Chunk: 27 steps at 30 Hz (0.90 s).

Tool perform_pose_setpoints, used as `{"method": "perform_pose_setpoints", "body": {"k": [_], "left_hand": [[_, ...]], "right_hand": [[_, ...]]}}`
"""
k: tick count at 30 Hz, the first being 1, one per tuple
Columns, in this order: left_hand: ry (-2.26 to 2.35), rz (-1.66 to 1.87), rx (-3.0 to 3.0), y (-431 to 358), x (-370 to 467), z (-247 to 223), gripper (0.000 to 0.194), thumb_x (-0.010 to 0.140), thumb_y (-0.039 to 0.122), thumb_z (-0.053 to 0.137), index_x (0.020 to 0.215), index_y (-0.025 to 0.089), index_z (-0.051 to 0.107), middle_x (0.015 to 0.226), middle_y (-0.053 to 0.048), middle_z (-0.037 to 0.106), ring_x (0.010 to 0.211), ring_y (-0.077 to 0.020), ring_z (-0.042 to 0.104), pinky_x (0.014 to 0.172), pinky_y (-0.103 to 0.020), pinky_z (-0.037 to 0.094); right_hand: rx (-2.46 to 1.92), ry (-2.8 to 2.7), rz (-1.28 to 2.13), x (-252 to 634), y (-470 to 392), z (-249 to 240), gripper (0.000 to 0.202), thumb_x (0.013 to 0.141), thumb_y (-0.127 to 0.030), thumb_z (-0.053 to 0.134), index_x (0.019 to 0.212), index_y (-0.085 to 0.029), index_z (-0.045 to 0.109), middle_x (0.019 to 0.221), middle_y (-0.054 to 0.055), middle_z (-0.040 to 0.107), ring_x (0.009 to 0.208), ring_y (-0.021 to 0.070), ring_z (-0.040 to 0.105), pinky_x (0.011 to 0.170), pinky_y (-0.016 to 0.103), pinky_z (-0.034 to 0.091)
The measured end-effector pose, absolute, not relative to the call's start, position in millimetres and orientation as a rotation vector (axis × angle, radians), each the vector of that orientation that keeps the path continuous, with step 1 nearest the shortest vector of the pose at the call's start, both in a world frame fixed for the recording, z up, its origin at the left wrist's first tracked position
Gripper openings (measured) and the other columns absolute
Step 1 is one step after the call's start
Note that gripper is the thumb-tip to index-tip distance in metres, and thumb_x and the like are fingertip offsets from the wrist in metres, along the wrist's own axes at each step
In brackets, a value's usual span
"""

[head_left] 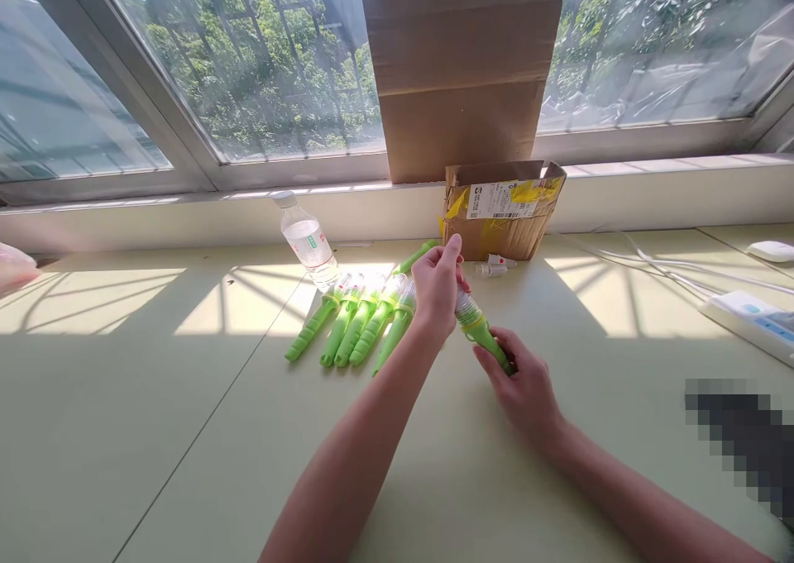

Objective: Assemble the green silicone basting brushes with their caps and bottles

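- Hands: right hand grips the green ribbed plastic handle of a brush-like tool low on its grip; left hand is closed around that tool's clear cap end, fingertips pinching the top.
- Tool sits in the air just above the pale green table, between both hands, tilted with the cap up and to the left.
- Step, as I read it: fitting or twisting the clear cap on the handle. Next move likely calls for a steady hold by the right hand while the left turns or presses, then a free slot beside the row.
- Count: five matching green tools lie side by side in a row left of the hands, one more green piece behind them, plus the one in hand.
- Two small white-and-red caps lie by the open cardboard box.
- One clear plastic water bottle stands tilted behind the row.
- White power strip at far right, well apart.
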<state>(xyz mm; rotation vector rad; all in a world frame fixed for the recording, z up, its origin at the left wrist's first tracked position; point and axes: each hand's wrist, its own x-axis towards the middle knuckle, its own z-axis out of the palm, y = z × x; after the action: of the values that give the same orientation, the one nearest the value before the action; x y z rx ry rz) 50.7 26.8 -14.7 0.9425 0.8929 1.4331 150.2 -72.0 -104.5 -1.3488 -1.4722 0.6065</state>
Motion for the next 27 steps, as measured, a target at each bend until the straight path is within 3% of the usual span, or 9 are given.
{"method": "perform_pose_setpoints", "body": {"k": [6, 10, 14, 19, 23, 27], "left_hand": [[0.712, 1.331, 0.922, 25.1, 46.1, -12.9, 0.045, 0.072, 0.056, 0.066, 0.058, 0.019, 0.043, 0.041, 0.009, 0.031, 0.033, -0.0047, 0.033, 0.037, -0.020, 0.031], [0.580, 1.219, 0.926, 25.4, 41.0, -12.2, 0.045, 0.077, 0.059, 0.059, 0.058, 0.020, 0.046, 0.040, 0.009, 0.028, 0.032, -0.0051, 0.031, 0.036, -0.020, 0.032], [0.541, 1.242, 0.944, 25.5, 42.6, -13.3, 0.043, 0.079, 0.058, 0.057, 0.061, 0.020, 0.047, 0.042, 0.008, 0.035, 0.035, -0.0057, 0.037, 0.040, -0.021, 0.037], [0.690, 1.308, 0.965, 21.8, 51.7, -14.1, 0.045, 0.076, 0.057, 0.062, 0.060, 0.018, 0.045, 0.050, 0.006, 0.044, 0.042, -0.0058, 0.046, 0.047, -0.022, 0.043], [0.721, 1.313, 0.930, 18.8, 54.1, -13.2, 0.047, 0.073, 0.058, 0.064, 0.058, 0.019, 0.042, 0.046, 0.008, 0.035, 0.038, -0.0047, 0.037, 0.042, -0.021, 0.038], [0.649, 1.240, 0.974, 16.1, 53.0, -11.3, 0.050, 0.075, 0.060, 0.062, 0.056, 0.020, 0.039, 0.044, 0.008, 0.028, 0.035, -0.0043, 0.030, 0.038, -0.022, 0.033]], "right_hand": [[-1.193, -1.462, 1.004, 152.9, -74.0, -97.8, 0.031, 0.093, -0.047, 0.045, 0.085, -0.018, 0.053, 0.056, -0.006, 0.038, 0.046, 0.0102, 0.033, 0.043, 0.023, 0.027], [-1.069, -1.391, 1.284, 154.0, -72.7, -96.1, 0.034, 0.093, -0.051, 0.044, 0.089, -0.018, 0.051, 0.054, -0.007, 0.036, 0.040, 0.0091, 0.028, 0.038, 0.022, 0.022], [-1.190, -1.404, 1.027, 152.2, -71.2, -100.6, 0.028, 0.090, -0.045, 0.053, 0.083, -0.019, 0.052, 0.059, -0.006, 0.038, 0.048, 0.0101, 0.034, 0.044, 0.022, 0.027], [-1.382, -1.372, 0.686, 150.8, -71.0, -106.9, 0.021, 0.085, -0.040, 0.059, 0.090, -0.020, 0.053, 0.067, -0.004, 0.046, 0.055, 0.0118, 0.036, 0.049, 0.022, 0.030], [-1.401, -1.437, 0.646, 150.1, -69.6, -107.8, 0.022, 0.085, -0.040, 0.057, 0.079, -0.021, 0.047, 0.062, -0.005, 0.040, 0.053, 0.0115, 0.032, 0.048, 0.022, 0.028], [-1.413, -1.485, 0.748, 149.5, -66.2, -105.5, 0.038, 0.084, -0.043, 0.057, 0.065, -0.022, 0.032, 0.057, -0.006, 0.028, 0.052, 0.0105, 0.026, 0.046, 0.022, 0.022]]}}
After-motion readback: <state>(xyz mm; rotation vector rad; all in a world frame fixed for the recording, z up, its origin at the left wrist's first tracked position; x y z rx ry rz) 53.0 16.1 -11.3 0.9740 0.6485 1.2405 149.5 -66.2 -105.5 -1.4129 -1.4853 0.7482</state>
